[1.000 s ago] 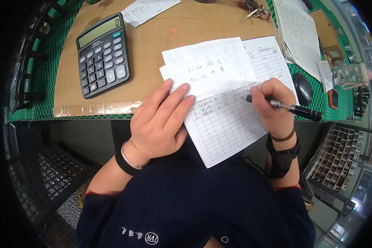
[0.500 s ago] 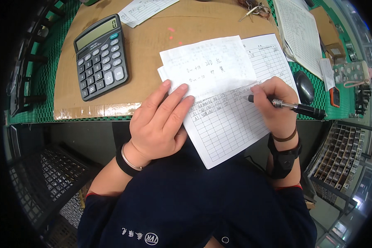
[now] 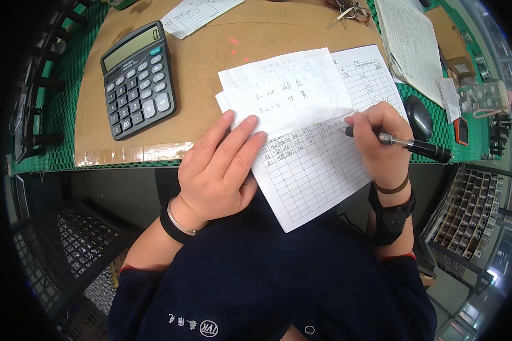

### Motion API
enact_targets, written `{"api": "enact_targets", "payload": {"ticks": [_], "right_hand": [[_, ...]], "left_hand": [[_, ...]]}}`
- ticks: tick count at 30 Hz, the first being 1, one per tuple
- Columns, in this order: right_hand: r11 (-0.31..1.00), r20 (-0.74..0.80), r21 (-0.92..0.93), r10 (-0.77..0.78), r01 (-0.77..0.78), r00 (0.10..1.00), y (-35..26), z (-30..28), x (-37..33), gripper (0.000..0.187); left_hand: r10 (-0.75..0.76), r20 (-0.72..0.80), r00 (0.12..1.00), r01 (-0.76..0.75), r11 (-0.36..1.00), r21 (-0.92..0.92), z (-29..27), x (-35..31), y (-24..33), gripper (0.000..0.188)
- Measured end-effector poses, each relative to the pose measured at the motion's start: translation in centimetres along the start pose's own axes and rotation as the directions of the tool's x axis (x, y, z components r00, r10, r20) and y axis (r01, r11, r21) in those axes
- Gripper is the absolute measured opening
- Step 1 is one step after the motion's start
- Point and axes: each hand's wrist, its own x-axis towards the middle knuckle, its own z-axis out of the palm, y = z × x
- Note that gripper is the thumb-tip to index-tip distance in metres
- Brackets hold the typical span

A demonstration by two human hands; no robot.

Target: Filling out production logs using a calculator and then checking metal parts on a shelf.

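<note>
Held between the fingers and thumb of my right hand (image 3: 383, 142) is a black pen (image 3: 415, 149), its tip at a ruled row of the printed form (image 3: 313, 187). Handwriting fills several of the form's upper rows, and the rows below are blank. A smaller white note (image 3: 287, 85) with two handwritten lines lies over the form's upper left part. My left hand (image 3: 216, 170) rests flat with its fingers stretched out, fingertips pressing on the left edges of the note and form. The form's near corner sticks out past the table edge.
A black calculator (image 3: 137, 82) lies on the cardboard sheet (image 3: 202, 57) at the left. Another paper slip (image 3: 199, 14) and keys (image 3: 347, 14) are at the back. To the right are a black computer mouse (image 3: 418, 118), a pad of papers (image 3: 408, 51) and an orange-edged device (image 3: 461, 132).
The pen and my right hand have shifted very slightly to the right along the form. My left hand stays in place on the papers.
</note>
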Motion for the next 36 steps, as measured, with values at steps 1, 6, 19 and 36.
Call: {"api": "enact_targets", "payload": {"ticks": [1, 6, 19, 36], "right_hand": [[1.000, 0.008, 0.002, 0.002, -0.003, 1.000, 0.0, 0.0, 0.0, 0.027], [1.000, 0.048, -0.004, -0.002, 0.003, 0.999, 0.1, -0.2, 0.1, 0.028], [1.000, 0.016, 0.017, 0.003, -0.004, 1.000, 0.5, -0.1, 0.2, 0.031], [0.996, 0.022, 0.087, 0.032, -0.034, 0.999, 1.2, -1.2, 0.0, 0.027]], "left_hand": [[0.001, -0.001, 1.000, -0.001, 1.000, 0.000, 0.0, 0.0, 0.0, 0.046], [0.007, -0.001, 1.000, -0.007, 1.000, 0.002, 0.1, -0.1, -0.1, 0.048], [0.016, 0.024, 1.000, -0.016, 1.000, 0.004, 0.0, -0.2, -0.1, 0.046], [0.022, 0.021, 1.000, -0.021, 1.000, -0.018, 0.0, -0.3, -0.1, 0.046]]}}
